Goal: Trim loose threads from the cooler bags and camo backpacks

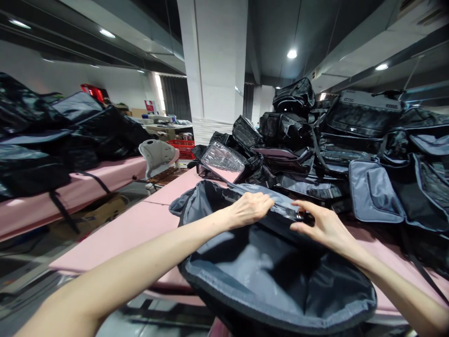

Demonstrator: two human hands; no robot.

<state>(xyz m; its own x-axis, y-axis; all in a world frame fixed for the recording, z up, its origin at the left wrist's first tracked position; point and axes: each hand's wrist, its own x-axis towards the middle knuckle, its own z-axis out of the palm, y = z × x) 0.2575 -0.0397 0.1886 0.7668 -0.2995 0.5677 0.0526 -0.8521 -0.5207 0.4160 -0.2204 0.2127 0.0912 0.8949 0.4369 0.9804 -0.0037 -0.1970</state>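
Note:
A black bag with a grey lining [245, 276] lies wide open at the table's front edge, its mouth toward me. My left hand [249, 208] is closed on the fabric at the bag's far edge, fingers curled over it. Just right of it, my right hand [324, 224] curls its fingers and thumb around a small dark, shiny piece by the same edge. What that piece is I cannot make out. A strip of shiny patterned material runs between the two hands. Folds of the bag hide part of the far edge.
The pink table [115, 238] extends to the left. Piled black bags [358, 112] stand behind and to the right, one with an open grey flap [377, 192]. More bags [31, 164] sit on another pink table. A grey chair [156, 157] and white column [213, 65] stand beyond.

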